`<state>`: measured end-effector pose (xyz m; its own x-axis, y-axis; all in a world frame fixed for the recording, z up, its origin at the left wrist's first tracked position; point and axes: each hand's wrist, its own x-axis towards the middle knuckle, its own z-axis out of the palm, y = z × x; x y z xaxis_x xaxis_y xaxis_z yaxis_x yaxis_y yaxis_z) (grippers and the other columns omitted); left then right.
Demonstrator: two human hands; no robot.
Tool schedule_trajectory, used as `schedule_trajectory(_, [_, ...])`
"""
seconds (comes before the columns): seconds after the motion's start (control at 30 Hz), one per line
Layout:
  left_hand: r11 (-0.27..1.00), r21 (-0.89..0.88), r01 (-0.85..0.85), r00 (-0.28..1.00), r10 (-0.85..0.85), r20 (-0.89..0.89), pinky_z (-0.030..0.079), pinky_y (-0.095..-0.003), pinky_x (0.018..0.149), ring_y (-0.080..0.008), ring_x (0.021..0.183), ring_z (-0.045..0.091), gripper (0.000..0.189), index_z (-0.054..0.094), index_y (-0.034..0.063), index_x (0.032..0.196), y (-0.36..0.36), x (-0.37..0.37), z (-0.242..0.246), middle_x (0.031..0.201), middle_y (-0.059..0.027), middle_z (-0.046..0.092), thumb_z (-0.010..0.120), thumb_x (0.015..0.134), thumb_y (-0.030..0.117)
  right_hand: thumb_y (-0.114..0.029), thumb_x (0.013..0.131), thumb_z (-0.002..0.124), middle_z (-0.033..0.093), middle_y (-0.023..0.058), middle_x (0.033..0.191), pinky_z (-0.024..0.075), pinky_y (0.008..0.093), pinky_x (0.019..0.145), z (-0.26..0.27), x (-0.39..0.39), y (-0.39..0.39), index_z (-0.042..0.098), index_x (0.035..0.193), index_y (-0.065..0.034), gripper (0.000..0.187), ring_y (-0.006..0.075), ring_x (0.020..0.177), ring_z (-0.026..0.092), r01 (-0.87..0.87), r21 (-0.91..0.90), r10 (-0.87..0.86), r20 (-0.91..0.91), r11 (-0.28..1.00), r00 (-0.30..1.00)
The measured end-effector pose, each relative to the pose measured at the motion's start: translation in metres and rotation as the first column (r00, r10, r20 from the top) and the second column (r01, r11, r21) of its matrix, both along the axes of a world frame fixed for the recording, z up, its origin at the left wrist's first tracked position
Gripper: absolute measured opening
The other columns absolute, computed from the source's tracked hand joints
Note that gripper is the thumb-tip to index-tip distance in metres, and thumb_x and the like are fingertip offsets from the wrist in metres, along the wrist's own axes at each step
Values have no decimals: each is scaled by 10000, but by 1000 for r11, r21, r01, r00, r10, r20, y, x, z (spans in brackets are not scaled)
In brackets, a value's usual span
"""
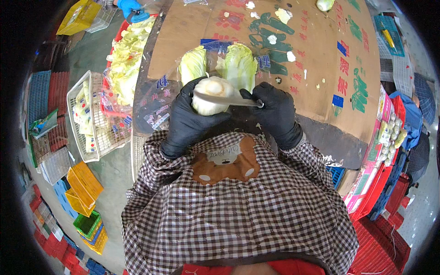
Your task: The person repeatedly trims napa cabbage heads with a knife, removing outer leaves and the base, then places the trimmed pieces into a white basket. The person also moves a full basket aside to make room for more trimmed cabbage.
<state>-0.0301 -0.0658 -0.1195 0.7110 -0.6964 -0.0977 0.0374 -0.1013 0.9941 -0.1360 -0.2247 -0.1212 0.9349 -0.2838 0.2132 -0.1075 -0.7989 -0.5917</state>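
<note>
My left hand (192,118), in a black glove, grips a napa cabbage (209,106) with its white root end turned up towards me. In my right hand (276,111), also black-gloved, is a knife (223,100); its blade lies across the root end. Just beyond my hands, two more napa cabbages rest on clear plastic film: one at the left (193,65), a wider one at the right (239,65). The lower part of the held cabbage is hidden by my left hand.
Printed cardboard (319,68) covers the table, with leaf scraps and another cabbage (325,4) at its far edge. A red crate of leaves (129,62) and a white basket of bagged produce (82,137) stand at the left. A co-worker's blue-gloved hand (132,10) is above the leaves.
</note>
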Motion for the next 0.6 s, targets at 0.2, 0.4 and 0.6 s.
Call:
schedule_trajectory(0.2, [993, 97, 66, 998, -66, -5, 443, -278, 784, -154, 876, 546, 594, 466, 10, 1070, -1, 3, 7, 971, -87, 562, 756, 572, 152, -131, 591, 655, 504, 85, 621, 411, 303, 473, 5, 8, 1, 547, 705, -54, 175, 246, 551, 530, -74, -42, 78, 102, 996, 992])
schedule_trajectory(0.4, [989, 104, 105, 993, -99, -62, 442, -285, 778, -153, 876, 545, 572, 488, 11, 1041, 4, 2, 5, 964, -86, 566, 762, 553, 128, -133, 656, 563, 498, 69, 631, 433, 332, 503, -14, 8, 6, 511, 705, -82, 87, 221, 580, 544, -58, -151, 71, 82, 987, 994])
schedule_trajectory(0.6, [981, 90, 169, 985, -164, -61, 433, -289, 792, -148, 896, 535, 621, 490, 12, 1045, 17, 1, 8, 972, -78, 565, 783, 506, 107, -144, 648, 607, 553, 85, 675, 441, 320, 529, -51, 4, -11, 574, 790, -71, 163, 246, 622, 564, 141, -152, -153, -65, 978, 986])
